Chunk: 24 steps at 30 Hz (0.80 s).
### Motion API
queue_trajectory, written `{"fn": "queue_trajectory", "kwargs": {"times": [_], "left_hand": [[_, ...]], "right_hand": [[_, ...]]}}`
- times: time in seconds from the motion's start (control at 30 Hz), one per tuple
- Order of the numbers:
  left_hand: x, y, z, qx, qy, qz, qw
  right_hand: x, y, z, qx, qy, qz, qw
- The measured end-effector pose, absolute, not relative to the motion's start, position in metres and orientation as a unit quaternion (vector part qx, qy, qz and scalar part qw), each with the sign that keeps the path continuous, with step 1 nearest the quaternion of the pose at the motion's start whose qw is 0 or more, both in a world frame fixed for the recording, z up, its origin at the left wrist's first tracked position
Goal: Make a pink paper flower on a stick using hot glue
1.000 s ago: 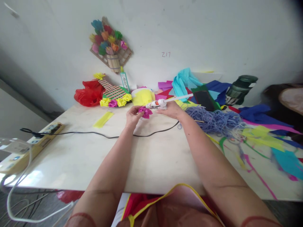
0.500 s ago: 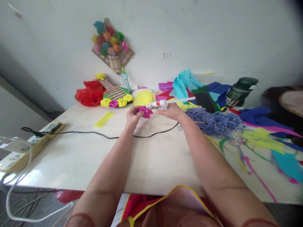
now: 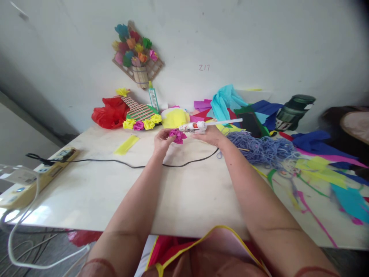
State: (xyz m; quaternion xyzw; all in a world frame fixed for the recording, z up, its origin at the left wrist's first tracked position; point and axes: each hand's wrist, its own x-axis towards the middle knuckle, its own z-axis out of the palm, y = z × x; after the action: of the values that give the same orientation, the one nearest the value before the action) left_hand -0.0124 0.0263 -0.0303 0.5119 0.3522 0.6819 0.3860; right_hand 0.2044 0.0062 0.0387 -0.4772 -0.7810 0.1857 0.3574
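Between the fingers of my left hand (image 3: 163,141) is a magenta paper flower (image 3: 177,135), held above the table. My right hand (image 3: 210,136) is wrapped round a white hot glue gun (image 3: 192,126), its tip pointing left, at the flower's upper edge. Whether tip and flower touch I cannot tell. A long clear glue stick (image 3: 225,121) sticks out of the gun's back to the right. Behind my left hand stands a striped guitar-shaped craft (image 3: 140,111) with yellow and magenta paper flowers along its base.
A black cord (image 3: 100,160) crosses the table from a power strip (image 3: 54,169) at left. Tangled blue yarn (image 3: 259,149) lies right of my right hand, near a green bottle (image 3: 295,111) and paper scraps. A yellow strip (image 3: 127,144) lies at left.
The glue stick's end reaches slightly farther right. Both hands keep nearly the same place and still hold the flower and the glue gun.
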Motion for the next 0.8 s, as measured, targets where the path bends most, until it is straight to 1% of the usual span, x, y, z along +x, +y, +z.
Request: {"fn": "queue_trajectory", "kwargs": {"times": [0.3, 0.4, 0.5, 0.6, 0.7, 0.73, 0.8], "left_hand": [[-0.013, 0.026, -0.030, 0.503, 0.347, 0.687, 0.394], [-0.014, 0.027, -0.030, 0.494, 0.350, 0.690, 0.398], [-0.017, 0.029, -0.030, 0.476, 0.353, 0.698, 0.402], [-0.020, 0.031, -0.030, 0.451, 0.353, 0.713, 0.404], [-0.023, 0.032, -0.029, 0.431, 0.353, 0.727, 0.402], [-0.023, 0.032, -0.029, 0.427, 0.353, 0.730, 0.400], [-0.024, 0.032, -0.028, 0.422, 0.353, 0.735, 0.396]], "right_hand": [[0.206, 0.006, 0.040, -0.470, -0.764, 0.227, 0.380], [0.206, 0.006, 0.039, -0.446, -0.754, 0.257, 0.409], [0.207, 0.008, 0.038, -0.434, -0.742, 0.262, 0.439], [0.209, 0.013, 0.034, -0.471, -0.717, 0.244, 0.452], [0.214, 0.020, 0.026, -0.525, -0.694, 0.193, 0.454], [0.216, 0.022, 0.022, -0.536, -0.696, 0.175, 0.444], [0.219, 0.023, 0.017, -0.567, -0.706, 0.147, 0.397]]}}
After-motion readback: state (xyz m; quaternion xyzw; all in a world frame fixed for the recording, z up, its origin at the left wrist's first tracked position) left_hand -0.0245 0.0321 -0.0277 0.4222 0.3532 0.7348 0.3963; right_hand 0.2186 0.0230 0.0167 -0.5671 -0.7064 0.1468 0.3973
